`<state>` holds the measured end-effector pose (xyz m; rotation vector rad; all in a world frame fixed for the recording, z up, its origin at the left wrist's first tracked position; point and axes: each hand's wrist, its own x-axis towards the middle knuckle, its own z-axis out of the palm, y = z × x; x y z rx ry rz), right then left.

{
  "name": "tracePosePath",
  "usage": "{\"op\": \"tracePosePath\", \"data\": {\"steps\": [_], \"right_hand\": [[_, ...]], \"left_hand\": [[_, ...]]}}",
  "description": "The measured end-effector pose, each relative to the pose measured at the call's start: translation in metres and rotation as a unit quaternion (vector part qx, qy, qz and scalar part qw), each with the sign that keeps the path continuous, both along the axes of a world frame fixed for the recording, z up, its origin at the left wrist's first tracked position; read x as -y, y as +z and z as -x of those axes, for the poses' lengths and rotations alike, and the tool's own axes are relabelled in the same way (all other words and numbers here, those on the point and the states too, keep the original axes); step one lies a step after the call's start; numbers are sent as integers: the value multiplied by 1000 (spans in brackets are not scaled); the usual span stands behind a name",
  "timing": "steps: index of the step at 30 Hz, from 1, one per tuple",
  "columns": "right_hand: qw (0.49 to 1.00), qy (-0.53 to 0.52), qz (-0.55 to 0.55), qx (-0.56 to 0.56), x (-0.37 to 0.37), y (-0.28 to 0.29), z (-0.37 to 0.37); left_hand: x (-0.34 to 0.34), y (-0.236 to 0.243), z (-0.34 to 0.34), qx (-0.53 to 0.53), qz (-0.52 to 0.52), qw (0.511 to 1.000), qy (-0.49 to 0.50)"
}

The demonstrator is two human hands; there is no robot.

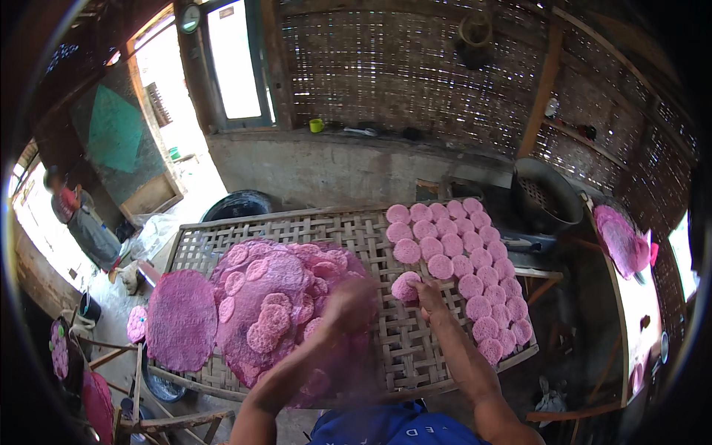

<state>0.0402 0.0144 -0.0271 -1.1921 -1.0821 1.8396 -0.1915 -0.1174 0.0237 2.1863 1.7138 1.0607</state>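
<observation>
A round, lacy pink disc, like a raw cracker, is pinched in the fingers of my right hand just above the woven bamboo rack. My left hand is smeared by motion over the right side of a pink mound, so its fingers do not show clearly. Loose round pieces lie scattered on that mound, which appears draped in pink cloth. To the right of my right hand, many similar discs lie flat in close, slanting rows.
A flat pink oval sheet lies at the rack's left end. Behind the rack stand a dark tub and a large metal pot. A person is near the doorway at far left. A yellow-green cup sits on the wall ledge.
</observation>
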Motion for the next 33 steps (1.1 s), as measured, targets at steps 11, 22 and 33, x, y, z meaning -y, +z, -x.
{"op": "tracePosePath", "data": {"steps": [11,22,33], "right_hand": [[733,6,-566,377,-76,-61,-25],[862,94,-413,279,52,7,38],[996,76,-2,-46,80,15,35]], "left_hand": [[121,-18,137,-168,37,948,268],[116,27,109,22,60,940,336],[106,30,10,133,40,990,24]]}}
